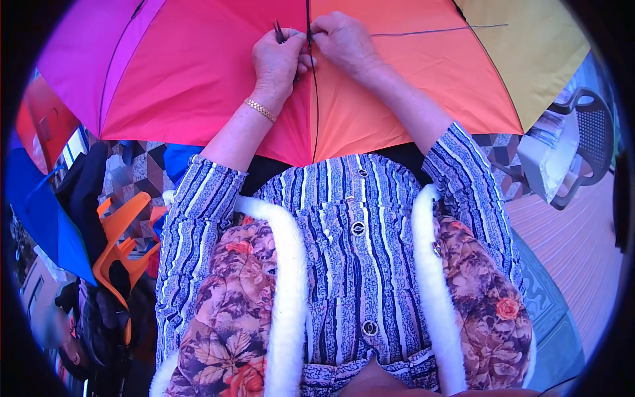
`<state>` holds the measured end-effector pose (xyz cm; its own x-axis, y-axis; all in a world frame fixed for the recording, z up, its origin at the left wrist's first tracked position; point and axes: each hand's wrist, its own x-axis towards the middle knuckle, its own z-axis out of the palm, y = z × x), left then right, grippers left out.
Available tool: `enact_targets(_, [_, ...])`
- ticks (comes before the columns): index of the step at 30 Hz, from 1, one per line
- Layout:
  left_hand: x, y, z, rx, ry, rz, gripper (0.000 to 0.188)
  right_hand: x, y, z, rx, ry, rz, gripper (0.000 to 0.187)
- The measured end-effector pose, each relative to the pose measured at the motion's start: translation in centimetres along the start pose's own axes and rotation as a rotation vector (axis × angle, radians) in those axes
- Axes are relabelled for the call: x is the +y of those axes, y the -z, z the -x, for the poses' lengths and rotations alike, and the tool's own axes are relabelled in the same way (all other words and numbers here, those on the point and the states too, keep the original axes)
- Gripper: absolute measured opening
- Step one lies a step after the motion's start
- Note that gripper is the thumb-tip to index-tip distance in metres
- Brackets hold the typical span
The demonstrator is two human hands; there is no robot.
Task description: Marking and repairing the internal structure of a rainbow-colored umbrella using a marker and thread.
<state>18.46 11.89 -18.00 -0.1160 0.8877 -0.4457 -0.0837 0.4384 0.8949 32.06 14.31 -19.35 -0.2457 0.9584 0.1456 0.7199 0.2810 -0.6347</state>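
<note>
A multicoloured umbrella canopy (198, 79) spreads open across my lap, with pink, red, orange and yellow panels. Thin dark ribs run along its seams, and the middle rib (314, 112) lies between my hands. My left hand (278, 63) is closed around dark thread snips, whose pointed tips (278, 30) stick up above the fingers; their lower part is mostly hidden. Just right of the rib, my right hand (344, 43) pinches at it with bent fingers. A dark thread (436, 31) trails from that hand across the orange panel to the yellow one. What sits between the fingertips is too small to see.
At the left are a blue umbrella panel (49, 212), an orange plastic chair (122, 228) and a person in dark clothes (99, 317). A grey perforated chair (595, 139) and a white box (546, 155) stand at the right, by a green patterned mat (546, 317).
</note>
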Motion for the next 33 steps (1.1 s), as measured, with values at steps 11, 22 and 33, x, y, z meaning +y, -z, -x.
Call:
enact_targets(11, [0.3, 1.5, 0.4, 0.076, 0.022, -0.17, 0.009, 6.9, 9.2, -2.0, 0.282, -0.686, -1.737, 0.009])
enact_targets(22, [-0.1, 0.8, -0.1, 0.031, 0.029, -0.098, 0.01, 9.5, 19.6, 1.1, 0.663, -0.252, -1.316, 0.008])
enact_targets(33, [-0.2, 0.1, 0.0, 0.005, 0.035, 0.04, 0.008, 1.1, 3.1, 1.1, -0.04, 0.093, 0.029, 0.017])
